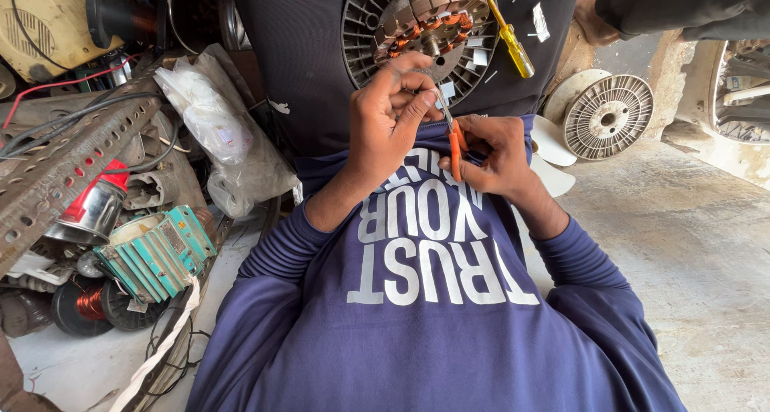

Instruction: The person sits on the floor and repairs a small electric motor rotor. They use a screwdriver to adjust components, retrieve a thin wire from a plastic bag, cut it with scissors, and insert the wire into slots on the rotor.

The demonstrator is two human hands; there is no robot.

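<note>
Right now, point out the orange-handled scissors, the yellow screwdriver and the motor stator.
orange-handled scissors (455, 151): head view, on the orange handle.
yellow screwdriver (516, 49): head view, on the yellow handle.
motor stator (425, 19): head view, on the copper windings.

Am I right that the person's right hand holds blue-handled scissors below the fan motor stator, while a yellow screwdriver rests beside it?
Not quite: the head view shows the scissors in the right hand have orange handles, not blue. The rest stands: they sit below the fan motor stator, with the yellow screwdriver resting beside it.
</note>
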